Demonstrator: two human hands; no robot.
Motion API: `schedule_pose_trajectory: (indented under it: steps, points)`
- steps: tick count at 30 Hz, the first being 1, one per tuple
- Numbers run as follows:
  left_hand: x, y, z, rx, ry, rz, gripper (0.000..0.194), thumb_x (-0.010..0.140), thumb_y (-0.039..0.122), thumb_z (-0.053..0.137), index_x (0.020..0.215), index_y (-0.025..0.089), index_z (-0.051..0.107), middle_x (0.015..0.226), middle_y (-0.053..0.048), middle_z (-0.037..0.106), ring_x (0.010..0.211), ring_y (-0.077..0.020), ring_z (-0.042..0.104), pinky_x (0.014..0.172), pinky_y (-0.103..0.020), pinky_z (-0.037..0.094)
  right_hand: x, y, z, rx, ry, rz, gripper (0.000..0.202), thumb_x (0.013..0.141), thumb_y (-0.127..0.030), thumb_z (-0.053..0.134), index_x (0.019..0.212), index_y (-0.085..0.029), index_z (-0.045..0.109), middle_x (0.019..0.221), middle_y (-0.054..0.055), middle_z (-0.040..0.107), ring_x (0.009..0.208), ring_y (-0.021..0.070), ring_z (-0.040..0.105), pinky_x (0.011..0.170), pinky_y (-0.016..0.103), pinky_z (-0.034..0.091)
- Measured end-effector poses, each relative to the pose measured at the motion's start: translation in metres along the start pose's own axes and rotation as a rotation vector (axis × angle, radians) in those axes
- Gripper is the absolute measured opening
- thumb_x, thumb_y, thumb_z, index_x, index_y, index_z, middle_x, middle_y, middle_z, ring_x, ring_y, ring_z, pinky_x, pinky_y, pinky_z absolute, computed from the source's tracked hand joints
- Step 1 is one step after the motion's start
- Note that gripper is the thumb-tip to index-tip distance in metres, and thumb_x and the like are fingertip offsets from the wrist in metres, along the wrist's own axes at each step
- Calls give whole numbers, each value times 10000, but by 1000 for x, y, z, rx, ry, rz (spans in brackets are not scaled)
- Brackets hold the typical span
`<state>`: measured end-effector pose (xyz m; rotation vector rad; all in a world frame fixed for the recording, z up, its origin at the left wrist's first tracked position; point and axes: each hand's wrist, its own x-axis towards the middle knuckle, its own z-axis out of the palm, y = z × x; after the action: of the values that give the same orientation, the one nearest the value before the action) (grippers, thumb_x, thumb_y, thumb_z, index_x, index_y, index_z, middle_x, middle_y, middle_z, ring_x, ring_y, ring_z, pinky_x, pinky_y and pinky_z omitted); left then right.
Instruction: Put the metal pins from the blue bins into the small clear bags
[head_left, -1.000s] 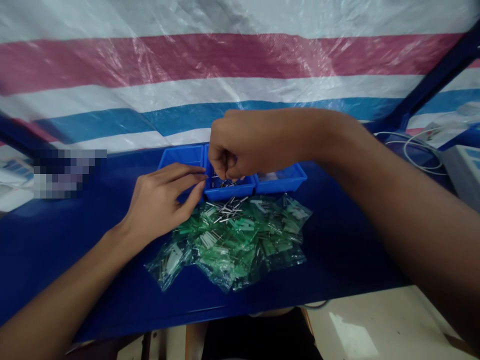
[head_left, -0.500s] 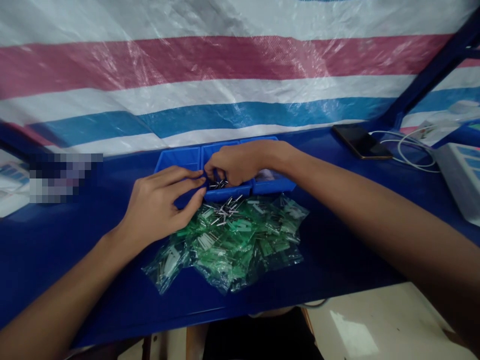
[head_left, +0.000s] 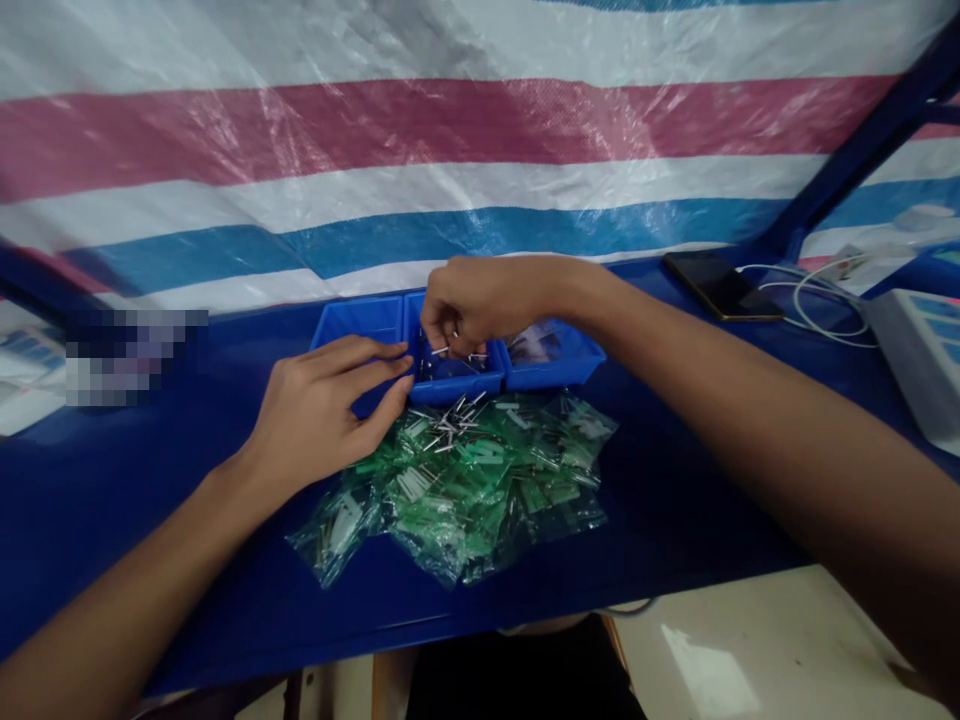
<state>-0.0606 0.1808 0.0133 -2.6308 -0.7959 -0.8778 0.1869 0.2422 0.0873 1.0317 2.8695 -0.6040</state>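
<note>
My right hand is closed on some small metal pins above the middle blue bin. More pins lie in that bin. My left hand has its fingers apart and holds nothing; its fingertips touch the edge between the left blue bin and the middle one. In the right blue bin lie clear plastic pieces. Just in front of the bins is a pile of clear bags with green and white pieces, and loose metal pins rest on top of it.
The blue table carries a dark phone at the back right, beside a white cable. A grey-white box stands at the right edge. Behind the table hangs a striped plastic sheet.
My right hand has lifted a little out of the middle bin, with pins now showing at its fingers. My left hand has hardly moved.
</note>
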Motion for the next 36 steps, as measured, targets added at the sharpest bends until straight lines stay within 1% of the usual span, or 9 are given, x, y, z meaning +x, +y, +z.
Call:
schedule_pose_trajectory:
  steps: [3, 6, 10, 14, 17, 20, 27, 34, 36]
  points:
    - [-1, -1, 0, 3, 7, 9, 269, 1148, 345, 632, 1047, 262, 868, 1146, -55, 895, 960, -280, 886, 823, -435, 760, -13, -5, -12, 4, 64, -32, 121, 909, -33, 756, 935, -130, 823, 800, 8, 791, 732, 143, 715, 686, 265, 487]
    - [-1, -2, 1, 27, 19, 32, 269, 1149, 335, 631, 1066, 252, 873, 1128, -57, 896, 937, -278, 884, 801, -429, 753, -27, -20, -21, -27, 131, -48, 118, 916, -42, 774, 927, -139, 841, 775, -41, 763, 717, 96, 669, 679, 237, 433]
    - [1, -1, 0, 38, 33, 57, 260, 1146, 321, 633, 1036, 256, 860, 1101, -48, 896, 919, -256, 877, 751, -379, 714, -40, -46, -21, -136, 81, -76, 157, 930, -27, 759, 892, -159, 835, 760, -42, 741, 699, 100, 597, 635, 261, 379]
    - [3, -1, -2, 49, 49, 84, 290, 1155, 314, 592, 997, 261, 829, 1030, -42, 884, 894, -235, 859, 659, -349, 631, -37, -67, -10, -235, -9, -80, 251, 987, 2, 669, 802, -150, 741, 650, -41, 571, 651, 114, 376, 616, 337, 262]
    - [5, 0, -4, 55, 49, 102, 315, 1152, 302, 566, 963, 254, 814, 937, -32, 859, 809, -215, 821, 591, -341, 562, -33, -76, -4, -301, -63, -58, 305, 1001, 27, 625, 775, -173, 667, 606, -69, 405, 656, 127, 330, 624, 358, 214]
    - [5, 0, -5, 62, 33, 91, 339, 1147, 289, 540, 957, 247, 818, 930, -29, 853, 792, -206, 809, 588, -335, 549, -32, -80, -1, -340, -77, -45, 403, 1030, 26, 614, 709, -211, 555, 585, -86, 309, 622, 121, 290, 599, 348, 189]
    - [3, 3, -6, 78, 11, 62, 396, 1175, 320, 504, 963, 253, 831, 976, -22, 862, 814, -219, 821, 611, -351, 569, -32, -78, -2, -374, -73, -41, 554, 1046, 31, 630, 636, -240, 375, 585, -81, 320, 608, 108, 358, 595, 339, 223]
    - [3, 1, -5, 56, 17, 66, 358, 1165, 309, 531, 976, 258, 831, 999, -29, 862, 853, -232, 828, 632, -352, 561, -33, -78, -2, -335, -70, -44, 433, 1008, 41, 622, 688, -227, 506, 614, -75, 371, 634, 126, 383, 604, 332, 232]
    - [3, 1, -4, 64, 22, 72, 368, 1168, 309, 516, 965, 262, 820, 988, -19, 861, 845, -224, 828, 631, -350, 562, -33, -78, -2, -330, -79, -47, 432, 1006, 50, 606, 686, -228, 518, 606, -77, 336, 636, 131, 360, 600, 331, 221]
